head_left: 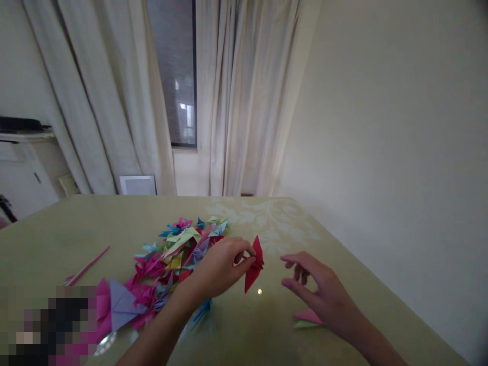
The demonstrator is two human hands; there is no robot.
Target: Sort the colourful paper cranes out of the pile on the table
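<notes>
A red origami crane (255, 267), its wings spread, is pinched between the thumb and fingers of my left hand (229, 264) above the table. Facing it from the right is my right hand (310, 277), fingers curved and thumb apart, holding nothing. Below that hand lie folded pink and green paper pieces (308, 317), partly covered by the wrist. Beside and behind my left forearm spreads a heap of colourful folded paper pieces (183, 244), in pink, blue, yellow, purple and green. A large pale purple folded piece (124, 305) lies at its near left side.
The table (267, 335) has a pale floral pattern at its far end and meets a wall (392, 152) on the right. Thin pink and green strips (89, 265) lie on the left. Curtains (251, 96) and a white-framed panel (138, 185) stand behind.
</notes>
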